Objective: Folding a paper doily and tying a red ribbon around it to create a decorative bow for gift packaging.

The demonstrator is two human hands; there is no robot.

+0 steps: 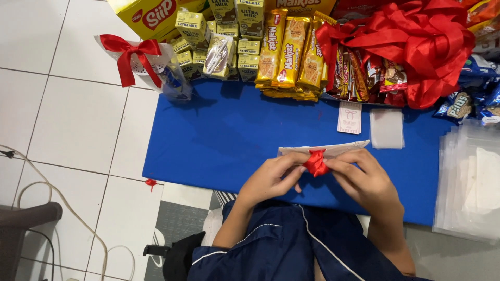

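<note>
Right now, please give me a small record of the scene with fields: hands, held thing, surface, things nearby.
left hand: pinches the small red ribbon bow
right hand: pinches the same bow from the other side
under the bow: flat white paper packet
surface: blue mat on a white tiled floor
far edge: yellow milk cartons, yellow biscuit packs, pile of red ribbon
right side: stack of clear plastic bags

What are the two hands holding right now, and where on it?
Both hands pinch a small red ribbon bow: left hand on its left side, right hand on its right. It sits at the near edge of a white packet.
</note>
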